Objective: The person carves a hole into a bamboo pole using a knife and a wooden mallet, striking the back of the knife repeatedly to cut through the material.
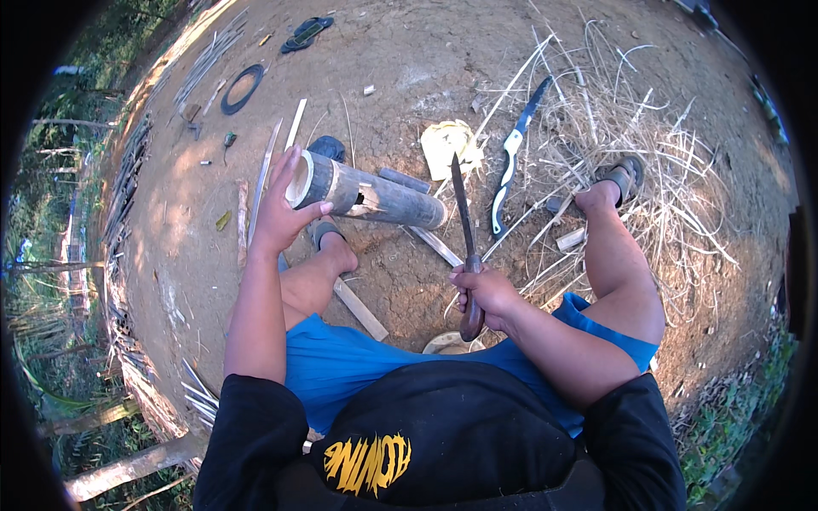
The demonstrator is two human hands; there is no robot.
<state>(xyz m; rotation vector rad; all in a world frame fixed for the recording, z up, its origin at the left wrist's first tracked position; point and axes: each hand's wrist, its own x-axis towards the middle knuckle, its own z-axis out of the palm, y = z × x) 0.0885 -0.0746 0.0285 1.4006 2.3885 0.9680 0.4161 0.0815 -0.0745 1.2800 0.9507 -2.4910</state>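
My left hand (285,204) grips the left end of a thick bamboo tube (400,203), fingers spread along its pale open rim and thumb on its near side. The tube lies crosswise in front of me, with a hole and a scraped pale patch in its dark skin. My right hand (487,291) is closed around the dark wooden handle of a long narrow knife (462,200). The blade points away from me, just right of the tube's right end and apart from it. A short dark cylinder (404,180) sits behind the tube.
A saw (509,162) with a black-and-white handle lies on the dirt beside a heap of pale shavings (618,140). Near it is a crumpled yellowish thing (441,143). Farther off are a black ring (243,89) and dark sandals (307,34). A flat wooden strip (361,310) lies close to me.
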